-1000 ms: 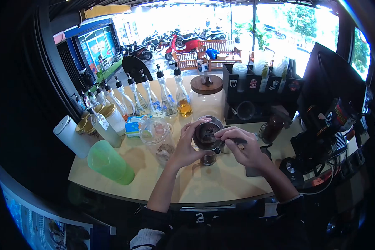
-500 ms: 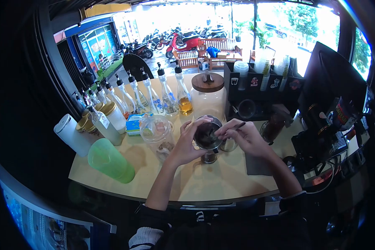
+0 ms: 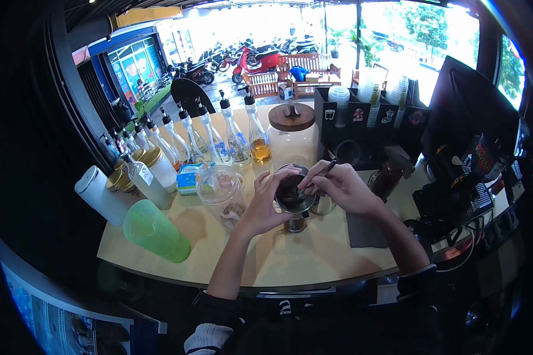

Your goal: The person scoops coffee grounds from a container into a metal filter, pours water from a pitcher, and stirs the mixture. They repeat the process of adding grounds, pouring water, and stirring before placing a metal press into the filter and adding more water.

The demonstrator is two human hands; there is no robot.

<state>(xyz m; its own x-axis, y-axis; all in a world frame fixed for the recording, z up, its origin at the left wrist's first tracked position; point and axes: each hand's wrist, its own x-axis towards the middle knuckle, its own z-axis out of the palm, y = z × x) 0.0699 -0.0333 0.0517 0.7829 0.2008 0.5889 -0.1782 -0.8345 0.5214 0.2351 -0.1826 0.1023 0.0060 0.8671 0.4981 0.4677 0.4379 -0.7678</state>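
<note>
My left hand (image 3: 265, 204) is wrapped round a round cup (image 3: 290, 201) with a dark inside, its mouth facing me. Between the fingertips of my right hand (image 3: 349, 188) is a thin dark-handled stirrer (image 3: 331, 166); its lower end reaches into the cup and is hidden there. Just below the cup shows a small glass (image 3: 295, 225) with something dark in it. To the left of my left hand stands a clear plastic jar (image 3: 218, 188) with brownish content low inside.
Pump bottles (image 3: 236, 139) line the back left, before a wood-lidded jar (image 3: 292, 116). A green tumbler (image 3: 157, 231) and lidded canisters (image 3: 95, 186) stand left. At right are a black cup organizer (image 3: 370, 115), a dark cloth (image 3: 367, 229) and dark equipment (image 3: 447, 210).
My right hand has shifted slightly up and left, and the stirrer's handle stands more upright. My left hand keeps its hold on the cup. The whole view has moved slightly.
</note>
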